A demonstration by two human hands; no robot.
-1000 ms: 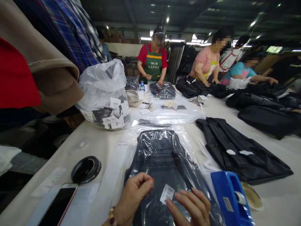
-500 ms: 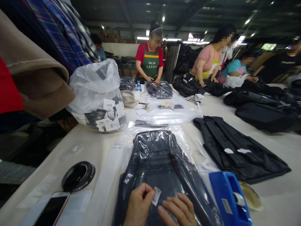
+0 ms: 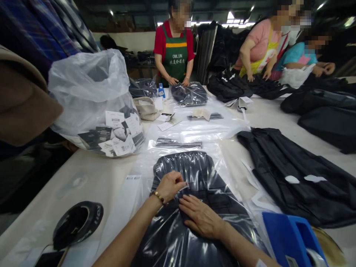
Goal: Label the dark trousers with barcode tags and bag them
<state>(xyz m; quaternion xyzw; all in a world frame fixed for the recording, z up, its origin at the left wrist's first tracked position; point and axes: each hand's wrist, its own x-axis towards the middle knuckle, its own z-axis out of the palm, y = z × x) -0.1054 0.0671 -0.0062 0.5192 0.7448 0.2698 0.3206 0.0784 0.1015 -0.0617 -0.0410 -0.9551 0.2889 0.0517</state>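
Both hands met on the bagged dark garment (image 3: 191,207), which lay on the pale surface (image 3: 83,174) with its long axis running straight away from the person. Left hand (image 3: 170,185) reached in from the near left, wrist bent, fingers pinched on a small white sticker (image 3: 183,188) at the plastic. Right hand (image 3: 200,218) lay flat just beside it, fingers spread and released, pressing the bag down. Nearby stood a blue tape dispenser (image 3: 289,237) to the right.

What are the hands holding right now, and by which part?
The left hand pinches a small white sticker by its edge; the right hand lies flat on the bagged dark garment.
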